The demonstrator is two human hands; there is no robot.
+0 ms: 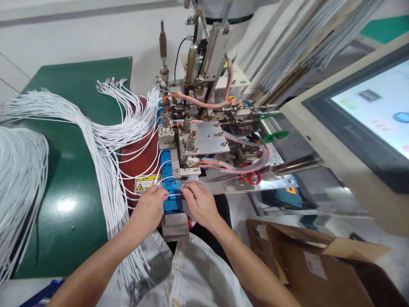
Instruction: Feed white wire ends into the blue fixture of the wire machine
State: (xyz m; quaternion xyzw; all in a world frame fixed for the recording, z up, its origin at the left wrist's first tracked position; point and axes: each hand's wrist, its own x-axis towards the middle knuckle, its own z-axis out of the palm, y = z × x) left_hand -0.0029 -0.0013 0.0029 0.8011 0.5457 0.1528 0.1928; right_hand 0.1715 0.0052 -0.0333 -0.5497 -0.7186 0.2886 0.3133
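Across the blue track (168, 170), between both hands: a single white wire (175, 195), lying in a short, straight run. Likely very light, springy yet soft enough to bend, smooth and perhaps a little slippery; probably hard to break along its length, more delicate at the tip. Best held between thumb and forefinger, close to the end, to limit flexing. At one side of that run, left hand (150, 207) pinched narrow on the wire; at the other, right hand (201, 202) with thumb and fingers drawn close, whether gripping or merely touching, cannot tell. Beneath, blue blocks with narrow slots, ending in a bent, dull metal guard (175, 227). Just left, a smooth red-brown surface (136, 158) with a yellow warning label (147, 183), then a thick bundle of white wires (104, 183) sweeping over a glossy green tabletop (67, 204). Beyond the hands, a machine with a flat silver plate (207, 136) and curving, translucent tubes (223, 168). Farther right, a tilted screen (377, 98); below, an open cardboard box (303, 264) with stiff flaps.
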